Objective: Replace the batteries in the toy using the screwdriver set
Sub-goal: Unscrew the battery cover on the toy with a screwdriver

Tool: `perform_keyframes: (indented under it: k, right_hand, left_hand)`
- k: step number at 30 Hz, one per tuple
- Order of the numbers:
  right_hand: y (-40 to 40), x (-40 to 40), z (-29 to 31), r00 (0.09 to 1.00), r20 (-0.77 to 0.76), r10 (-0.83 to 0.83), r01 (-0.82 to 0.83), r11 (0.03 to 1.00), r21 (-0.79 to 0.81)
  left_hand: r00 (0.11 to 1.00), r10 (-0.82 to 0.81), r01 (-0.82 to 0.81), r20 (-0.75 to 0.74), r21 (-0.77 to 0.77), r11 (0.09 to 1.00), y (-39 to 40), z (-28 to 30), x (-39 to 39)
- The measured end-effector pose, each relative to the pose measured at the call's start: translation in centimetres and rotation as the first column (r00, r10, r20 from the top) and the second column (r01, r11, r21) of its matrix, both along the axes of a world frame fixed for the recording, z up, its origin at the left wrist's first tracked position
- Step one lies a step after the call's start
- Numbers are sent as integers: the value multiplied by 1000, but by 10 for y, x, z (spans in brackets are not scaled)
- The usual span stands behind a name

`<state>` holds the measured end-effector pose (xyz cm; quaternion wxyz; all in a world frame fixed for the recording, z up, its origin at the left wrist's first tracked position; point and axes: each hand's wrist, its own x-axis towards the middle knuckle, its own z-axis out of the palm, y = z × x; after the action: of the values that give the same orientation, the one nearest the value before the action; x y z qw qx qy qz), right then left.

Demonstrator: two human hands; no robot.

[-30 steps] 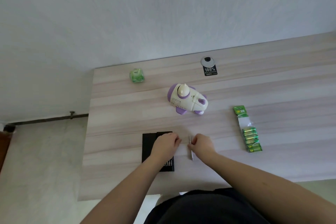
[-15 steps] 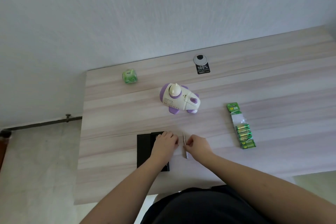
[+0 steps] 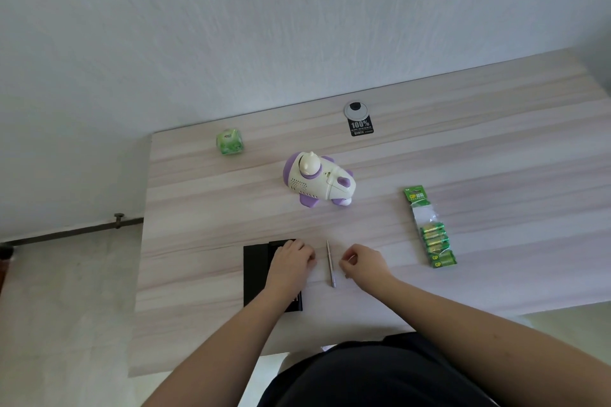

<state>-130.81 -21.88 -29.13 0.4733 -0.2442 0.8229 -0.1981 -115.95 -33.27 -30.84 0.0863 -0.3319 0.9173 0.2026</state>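
Observation:
A white and purple toy [image 3: 319,180] stands mid-table. A slim silver screwdriver [image 3: 330,263] lies on the wood near the front edge, with neither hand touching it. To its left is the black screwdriver set case [image 3: 256,271]. My left hand [image 3: 291,259] lies on the case with its fingers curled over the case's right edge. My right hand [image 3: 365,261] rests just right of the screwdriver, fingers loosely curled, and nothing shows in it. A green strip pack of batteries [image 3: 433,235] lies further right.
The wooden table [image 3: 198,208] ends at the left about level with the case, above a bare floor. A green cube [image 3: 229,141] sits at the back left. A round cable grommet [image 3: 356,109] and a black label [image 3: 361,127] are by the wall.
My right hand has let go of the screwdriver and drawn a little to the right of it. My left hand has stayed on the case. The view has tilted slightly.

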Motion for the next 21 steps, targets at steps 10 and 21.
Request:
perform_keyframes:
  k: [10, 21]
  right_hand:
    - [-35, -41, 55, 926, -19, -378, 363, 900, -241]
    - [-96, -51, 96, 949, -142, -281, 231, 928, -294]
  left_hand:
    - [736, 514, -413, -440, 308, 857, -40, 50, -7]
    - [903, 5, 0, -429, 11, 1000, -97, 84, -68]
